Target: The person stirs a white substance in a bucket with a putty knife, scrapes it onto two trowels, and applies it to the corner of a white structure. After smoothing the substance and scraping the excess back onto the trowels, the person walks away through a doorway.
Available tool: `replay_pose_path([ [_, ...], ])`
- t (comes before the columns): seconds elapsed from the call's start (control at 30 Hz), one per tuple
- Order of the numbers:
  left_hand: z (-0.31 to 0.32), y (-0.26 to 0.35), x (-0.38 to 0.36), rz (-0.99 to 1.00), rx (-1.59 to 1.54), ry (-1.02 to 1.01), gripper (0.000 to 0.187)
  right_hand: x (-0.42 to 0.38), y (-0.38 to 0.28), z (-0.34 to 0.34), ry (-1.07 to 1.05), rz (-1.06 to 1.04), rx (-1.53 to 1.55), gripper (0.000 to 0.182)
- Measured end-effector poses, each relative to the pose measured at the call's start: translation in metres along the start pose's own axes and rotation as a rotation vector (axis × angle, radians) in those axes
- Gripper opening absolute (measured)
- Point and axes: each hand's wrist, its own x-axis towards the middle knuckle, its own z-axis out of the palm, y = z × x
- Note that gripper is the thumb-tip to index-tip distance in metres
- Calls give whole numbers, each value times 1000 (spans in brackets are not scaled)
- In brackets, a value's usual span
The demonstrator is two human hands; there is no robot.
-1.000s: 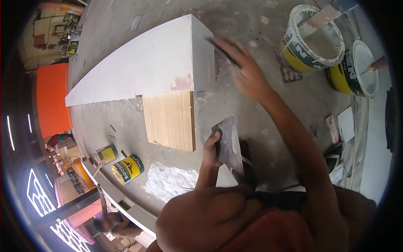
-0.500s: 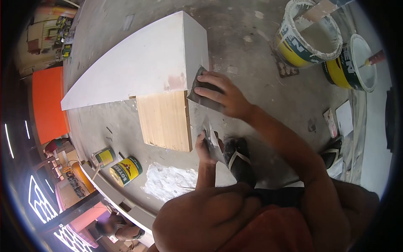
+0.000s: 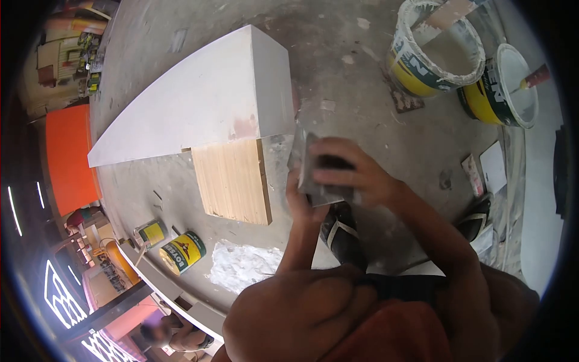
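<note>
My right hand [image 3: 362, 172] is closed on a flat grey putty spreader [image 3: 327, 192], with a dark patch under the fingers. Just behind it, my left hand [image 3: 300, 199] grips a thin flat scraper plate [image 3: 295, 151], partly covered by the spreader. The two tools overlap in front of me; motion blur hides whether they touch. To their left is a white curved panel piece [image 3: 193, 99] with a pinkish patch near its lower corner. A bare wooden block [image 3: 229, 181] extends from its near side.
Two paint buckets, one with a putty-smeared rim [image 3: 416, 78] and one holding a red-handled tool [image 3: 534, 77], stand at upper right. Smaller cans [image 3: 184, 250] and a white crumpled sheet [image 3: 241, 264] are at lower left. Another person [image 3: 175, 332] is beyond a white curved edge.
My right hand has drawn the spreader away from the white piece's side, toward me and down. My left hand has risen slightly, and the two tools have come together.
</note>
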Motion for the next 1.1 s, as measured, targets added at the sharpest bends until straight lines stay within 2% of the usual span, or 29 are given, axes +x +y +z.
replay_pose_path([
  [0.03, -7, 2, 5, -12, 0, 5, 47, -9, 11, -5, -3, 112, -86, 53],
  [0.07, -4, 3, 4, -20, 0, -4, 47, -12, 18, -19, 1, 113, -96, 53],
  [0.13, 4, 7, -7, 48, 185, 7, 49, -19, 29, -45, -220, 332, -433, 62],
  [0.17, 8, 9, -10, 81, 162, -35, 50, -22, 30, -53, -156, 373, -352, 52],
  [0.2, 11, 11, -10, 79, 167, -34, 50, -23, 31, -52, -151, 375, -349, 52],
  [0.27, 23, 16, -10, 353, 199, -159, 48, -19, 31, -48, 486, 663, 135, 37],
  [0.3, 30, 21, -12, 451, 294, -263, 47, -17, 25, -49, 486, 664, 143, 37],
  [0.37, 30, 35, -9, 749, 602, -420, 34, 6, -9, -52, 927, 983, 1104, 28],
  [0.4, 35, 40, -8, 901, 764, -489, 29, 9, -16, -49, 926, 979, 1105, 28],
  [0.47, 55, 39, -10, 975, 793, -400, 22, 11, -28, -43, 480, 1129, 1373, 30],
  [0.53, 60, 45, 1, 1147, 1149, -786, 25, 14, -35, -34, 484, 1097, 1452, 32],
  [0.57, 55, 46, 4, 1165, 1311, -759, 36, 15, -36, -31, 480, 1070, 1533, 34],
  [0.6, 53, 42, 5, 1167, 1311, -760, 36, 10, -31, -38, 479, 1069, 1533, 34],
  [0.63, 51, 35, 6, 1132, 1388, -638, 40, 0, -23, -52, 389, 566, 669, 35],
  [0.67, 46, 32, 7, 1093, 1460, -514, 44, -9, -14, -62, 404, 497, 419, 36],
  [0.7, 36, 39, 6, 998, 1654, -565, 53, -14, -7, -71, 434, 444, 159, 36],
  [0.73, 25, 32, 8, 1002, 1697, -611, 58, -11, 0, -77, 498, 649, 329, 35],
  [0.77, 17, 26, 1, 896, 1671, -535, 59, -5, 5, -83, 595, 847, 503, 35],
  [0.8, 8, 21, -8, 791, 1641, -462, 60, 24, -1, -95, 538, 849, 587, 34],
  [0.83, -2, 15, -14, 783, 1642, -464, 60, 46, -1, -100, 485, 851, 670, 35],
  [0.9, -25, 5, -19, 425, 1205, -43, 54, 70, 22, -97, 229, 889, 68, 32],
  [0.93, -40, 3, -19, 424, 1206, -48, 54, 80, 33, -87, 259, 801, 25, 31],
  [0.97, -57, 2, -20, 334, 1143, 13, 50, 88, 47, -75, 284, 714, -14, 32],
  [1.0, -66, 2, -20, 244, 1080, 73, 46, 94, 63, -66, 287, 715, -12, 32],
  [1.07, -71, 2, -20, 219, 1005, 94, 45, 105, 87, -50, 267, 598, 2, 38],
  [1.1, -74, 2, -22, 196, 922, 115, 44, 108, 91, -43, 267, 605, 7, 38],
])
